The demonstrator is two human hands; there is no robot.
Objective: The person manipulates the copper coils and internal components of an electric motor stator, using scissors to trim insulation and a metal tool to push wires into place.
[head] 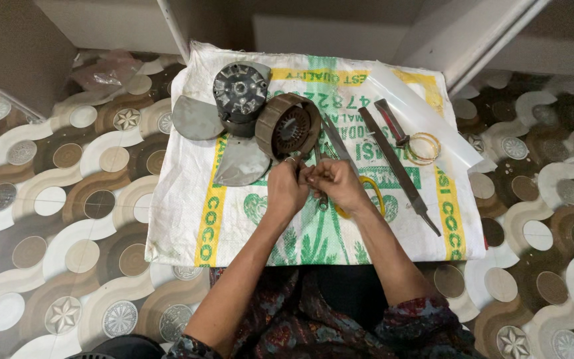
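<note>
Left hand (286,189): fingers curled tight, pinched on something small at the lower rim of the stator (288,125); what it pinches is too small to make out.
Right hand (335,184): fingers bent in and pressed against the left hand's fingertips, closed on the same small spot; I cannot tell what is between them.
Stator: a round brown ring with a dark core, standing tilted on the sack (234,213), just above both hands and touching the left fingertips.
Fan (234,113): grey blades with a dark round motor cap on top, lying left of the stator and touching it.
Scissors (370,193): yellow handles show just under and right of the right hand, metal part poking out below the knuckles.
File (396,166): long, dark, lying slantwise on the sack, right of the hands and apart from them.
Small tool (390,119): a red-striped handle lying beside the file's upper end.
Wire coil (423,147): thin yellowish loops, right of the file.
Sack: white woven, green and yellow print, spread flat on a patterned floor (54,199).
Plastic sheet (420,110): clear, lying across the sack's upper right corner.
</note>
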